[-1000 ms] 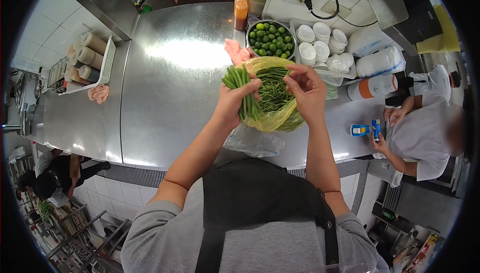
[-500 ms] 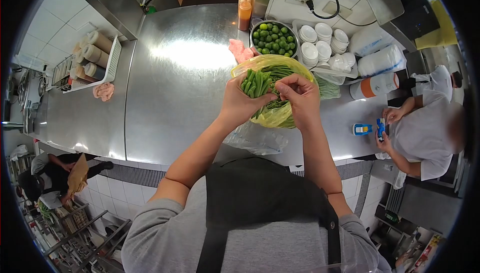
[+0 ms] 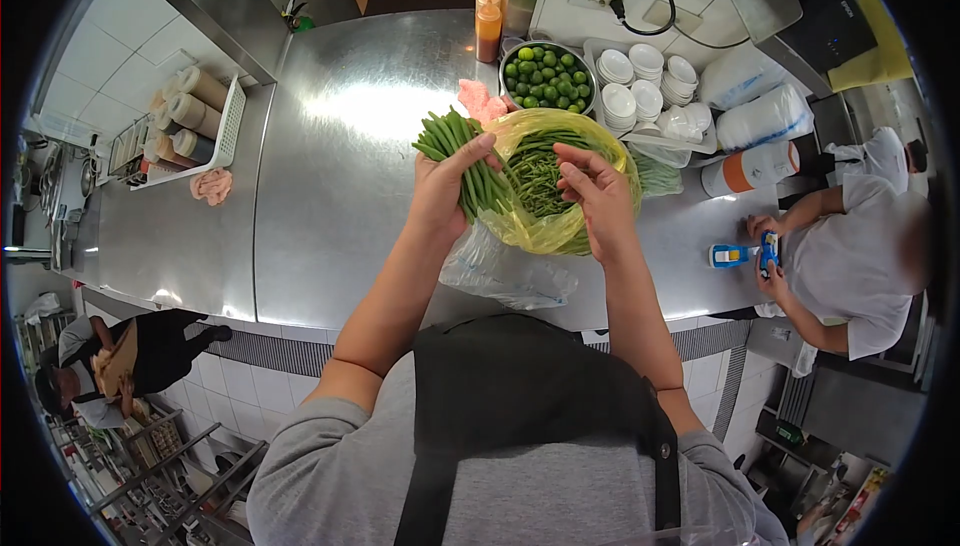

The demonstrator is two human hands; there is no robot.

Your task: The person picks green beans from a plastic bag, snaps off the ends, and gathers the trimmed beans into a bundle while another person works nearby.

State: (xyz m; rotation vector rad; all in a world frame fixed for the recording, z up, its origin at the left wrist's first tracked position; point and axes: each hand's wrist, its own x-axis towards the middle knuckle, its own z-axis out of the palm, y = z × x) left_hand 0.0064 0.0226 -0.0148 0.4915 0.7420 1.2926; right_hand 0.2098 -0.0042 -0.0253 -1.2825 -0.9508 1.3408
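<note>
A thick bunch of green beans (image 3: 449, 142) is gripped in my left hand (image 3: 440, 191), thumb across the top, at the left edge of a yellow plastic bag (image 3: 545, 236). More green beans (image 3: 536, 178) lie inside the open bag. Over the bag's right side hovers my right hand (image 3: 600, 201), its thumb and forefinger apart and nothing visible between them. Below the bag, a clear plastic bag (image 3: 505, 271) lies crumpled on the steel counter (image 3: 345, 216).
Behind the bag stand a bowl of limes (image 3: 545, 78), a pink cloth (image 3: 482, 101) and sauce bottles (image 3: 488, 26). White cups (image 3: 648, 98) fill a tray at the right. A co-worker (image 3: 850, 256) handles a blue item there. Another person (image 3: 120, 366) carries something brown at left.
My left hand has moved left with the green beans, away from over the bag, and the bunch now leans left. My right fingers have parted. The person at left has shifted.
</note>
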